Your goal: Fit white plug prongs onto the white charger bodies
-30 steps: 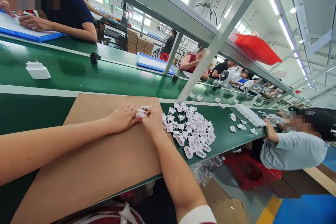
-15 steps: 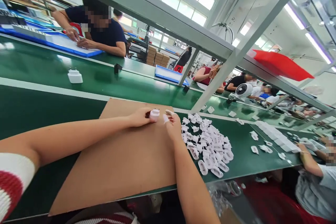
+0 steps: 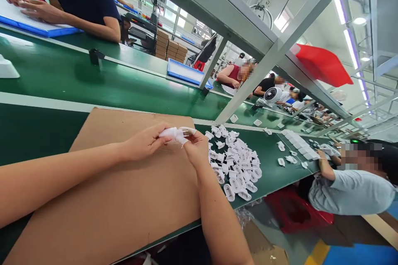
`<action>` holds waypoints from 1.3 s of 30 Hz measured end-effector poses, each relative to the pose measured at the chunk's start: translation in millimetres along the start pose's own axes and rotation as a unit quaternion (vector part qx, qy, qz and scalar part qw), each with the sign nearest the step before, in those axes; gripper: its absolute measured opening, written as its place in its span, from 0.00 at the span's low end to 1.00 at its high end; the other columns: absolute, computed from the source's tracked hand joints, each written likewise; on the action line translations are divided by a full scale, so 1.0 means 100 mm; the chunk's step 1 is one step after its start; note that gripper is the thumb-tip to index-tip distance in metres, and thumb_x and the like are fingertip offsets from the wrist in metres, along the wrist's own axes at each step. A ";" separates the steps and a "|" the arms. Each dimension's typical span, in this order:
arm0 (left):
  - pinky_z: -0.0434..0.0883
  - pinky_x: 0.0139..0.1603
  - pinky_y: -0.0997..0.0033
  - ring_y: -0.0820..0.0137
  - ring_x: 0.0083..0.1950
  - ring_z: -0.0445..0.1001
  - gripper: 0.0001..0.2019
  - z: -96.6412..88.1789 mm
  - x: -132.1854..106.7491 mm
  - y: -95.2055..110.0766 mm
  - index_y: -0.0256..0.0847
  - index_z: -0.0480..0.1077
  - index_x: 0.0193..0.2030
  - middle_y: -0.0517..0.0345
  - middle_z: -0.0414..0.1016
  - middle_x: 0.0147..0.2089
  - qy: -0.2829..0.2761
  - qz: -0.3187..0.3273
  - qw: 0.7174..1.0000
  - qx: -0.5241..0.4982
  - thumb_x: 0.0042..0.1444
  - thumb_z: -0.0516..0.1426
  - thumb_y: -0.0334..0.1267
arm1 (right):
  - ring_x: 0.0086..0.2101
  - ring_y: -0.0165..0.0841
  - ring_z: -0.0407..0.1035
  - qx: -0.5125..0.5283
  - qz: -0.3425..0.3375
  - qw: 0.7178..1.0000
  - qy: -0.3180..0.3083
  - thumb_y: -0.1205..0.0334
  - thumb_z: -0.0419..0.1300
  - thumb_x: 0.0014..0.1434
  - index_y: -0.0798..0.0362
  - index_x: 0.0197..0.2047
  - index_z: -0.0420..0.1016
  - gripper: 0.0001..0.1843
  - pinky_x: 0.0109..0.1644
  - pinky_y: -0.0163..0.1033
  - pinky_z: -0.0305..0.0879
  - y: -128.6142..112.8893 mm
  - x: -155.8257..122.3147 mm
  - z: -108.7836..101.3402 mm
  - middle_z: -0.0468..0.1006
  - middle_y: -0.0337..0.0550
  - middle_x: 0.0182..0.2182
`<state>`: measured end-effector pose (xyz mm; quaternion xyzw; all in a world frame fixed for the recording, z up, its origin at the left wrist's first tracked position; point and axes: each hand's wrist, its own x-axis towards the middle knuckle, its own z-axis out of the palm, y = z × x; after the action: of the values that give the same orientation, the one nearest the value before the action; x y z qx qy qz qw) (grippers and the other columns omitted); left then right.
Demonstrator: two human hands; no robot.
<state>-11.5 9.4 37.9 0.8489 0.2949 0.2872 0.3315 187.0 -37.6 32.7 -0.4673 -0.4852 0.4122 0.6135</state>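
Over the cardboard sheet, a white plug-in charger lies sideways between my hands, its prongs toward the right. My left hand is closed around the charger's body. At the prong end, the fingers of my right hand are bent and pinch at it; a whitish covering shows on a fingertip. Whether a small separate piece sits between those fingers is too blurred to tell. Just right of my right hand, a heap of white plug housings with prongs is spread on the green bench.
A grey metal post rises behind the heap. White pieces sit spaced along the green belt. A co-worker in a grey shirt sits at right, near a row of white boxes. Another person works across the belt.
My hands have come together. The charger has tipped from upright onto its side, and my right fingers now meet its prong end. The view has shifted right and closer.
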 end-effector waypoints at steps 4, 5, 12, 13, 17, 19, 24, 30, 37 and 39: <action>0.67 0.47 0.66 0.63 0.44 0.70 0.17 -0.06 0.01 0.02 0.39 0.68 0.51 0.51 0.73 0.45 -0.016 0.038 0.998 0.046 0.71 0.48 0.50 | 0.38 0.36 0.78 0.003 -0.008 1.000 0.008 0.63 0.70 0.46 0.51 0.39 0.84 0.13 0.42 0.38 0.76 -0.08 -0.09 0.07 0.85 0.41 0.37; 0.67 0.46 0.65 0.63 0.43 0.70 0.17 -0.07 0.01 0.03 0.39 0.68 0.50 0.51 0.73 0.45 -0.017 0.045 0.997 0.053 0.71 0.48 0.50 | 0.38 0.35 0.77 0.003 -0.012 1.000 0.009 0.63 0.70 0.47 0.51 0.38 0.84 0.12 0.41 0.38 0.76 -0.09 -0.10 0.08 0.85 0.41 0.37; 0.65 0.42 0.65 0.64 0.40 0.67 0.17 -0.12 -0.04 0.13 0.38 0.64 0.49 0.50 0.70 0.43 -0.074 0.017 0.994 0.074 0.71 0.46 0.50 | 0.34 0.34 0.76 0.019 0.008 0.999 -0.028 0.64 0.71 0.44 0.51 0.36 0.84 0.12 0.33 0.35 0.72 -0.10 -0.15 0.02 0.84 0.40 0.34; 0.65 0.42 0.65 0.64 0.40 0.67 0.17 -0.14 -0.07 0.18 0.39 0.64 0.49 0.51 0.70 0.43 -0.089 0.009 0.994 0.064 0.71 0.45 0.50 | 0.33 0.34 0.76 0.022 0.011 0.999 -0.035 0.64 0.72 0.43 0.51 0.36 0.84 0.12 0.31 0.35 0.71 -0.11 -0.16 0.01 0.84 0.40 0.33; 0.64 0.41 0.66 0.65 0.39 0.67 0.17 -0.25 -0.10 0.36 0.39 0.64 0.48 0.52 0.69 0.41 -0.106 -0.005 0.993 0.061 0.71 0.45 0.51 | 0.35 0.36 0.77 0.039 0.026 0.998 -0.034 0.62 0.74 0.43 0.52 0.37 0.84 0.15 0.33 0.36 0.72 -0.12 -0.20 0.06 0.84 0.42 0.35; 0.63 0.39 0.66 0.65 0.37 0.66 0.16 -0.31 -0.09 0.44 0.39 0.64 0.46 0.52 0.70 0.40 -0.087 -0.012 0.992 0.091 0.71 0.46 0.51 | 0.39 0.37 0.78 0.057 0.018 0.998 -0.022 0.61 0.75 0.45 0.52 0.41 0.83 0.18 0.40 0.39 0.75 -0.10 -0.20 0.10 0.85 0.44 0.39; 0.63 0.39 0.65 0.65 0.38 0.68 0.17 -0.38 -0.06 0.54 0.39 0.67 0.46 0.52 0.72 0.42 -0.063 -0.009 0.993 0.103 0.71 0.47 0.51 | 0.49 0.39 0.78 0.066 -0.057 0.995 -0.040 0.59 0.74 0.51 0.48 0.50 0.83 0.21 0.56 0.45 0.75 -0.03 -0.20 0.16 0.82 0.45 0.51; 0.64 0.43 0.65 0.62 0.43 0.71 0.16 -0.41 -0.07 0.54 0.40 0.69 0.49 0.51 0.74 0.44 -0.089 -0.009 0.987 0.131 0.70 0.48 0.48 | 0.47 0.42 0.80 0.090 -0.014 0.995 -0.047 0.61 0.78 0.44 0.50 0.46 0.84 0.24 0.57 0.51 0.76 -0.02 -0.19 0.18 0.86 0.45 0.47; 0.63 0.40 0.65 0.62 0.40 0.71 0.15 -0.45 -0.01 0.45 0.41 0.68 0.44 0.51 0.74 0.42 -0.129 0.001 0.977 0.170 0.71 0.47 0.49 | 0.43 0.44 0.82 0.095 0.042 0.994 -0.037 0.62 0.79 0.36 0.52 0.42 0.85 0.25 0.51 0.49 0.80 -0.02 -0.16 0.23 0.87 0.45 0.41; 0.63 0.39 0.66 0.62 0.39 0.71 0.15 -0.45 -0.01 0.45 0.41 0.67 0.42 0.51 0.74 0.41 -0.136 -0.001 0.976 0.169 0.70 0.48 0.49 | 0.42 0.45 0.82 0.091 0.048 0.994 -0.039 0.62 0.78 0.36 0.53 0.41 0.86 0.24 0.50 0.49 0.80 -0.03 -0.16 0.22 0.87 0.45 0.41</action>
<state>-29.4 -0.9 98.5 0.9235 0.2921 0.1147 0.2208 162.4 -50.2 34.4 -0.4161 -0.4460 0.5016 0.6135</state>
